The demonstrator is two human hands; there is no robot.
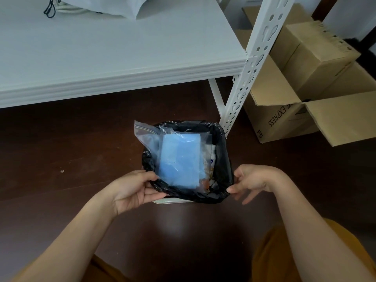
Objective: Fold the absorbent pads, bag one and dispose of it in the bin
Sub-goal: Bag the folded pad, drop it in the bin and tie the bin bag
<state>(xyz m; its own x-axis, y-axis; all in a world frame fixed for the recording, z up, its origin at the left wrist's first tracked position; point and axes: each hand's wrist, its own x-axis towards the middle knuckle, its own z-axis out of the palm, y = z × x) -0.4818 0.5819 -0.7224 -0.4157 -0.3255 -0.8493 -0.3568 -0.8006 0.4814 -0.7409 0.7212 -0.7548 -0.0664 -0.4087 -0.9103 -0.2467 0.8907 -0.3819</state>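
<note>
Both hands are at the bin (pixel 222 139) now. The left hand (pixel 133 190) pinches the black liner (pixel 223 169) at the bin's near-left rim, thumb on top, fingers curled underneath. The right hand (pixel 251 181) touches the liner at the near-right rim, fingers loosely bent; whether it actually grips is hard to tell. The clear zip bag (pixel 148 137) with the folded blue pad (pixel 180 159) inside lies in the bin's mouth, its top corner poking over the far-left rim. Beyond the bin stands a white shelf (pixel 122 58); cardboard boxes (pixel 305 82) sit to the bin's far right.
</note>
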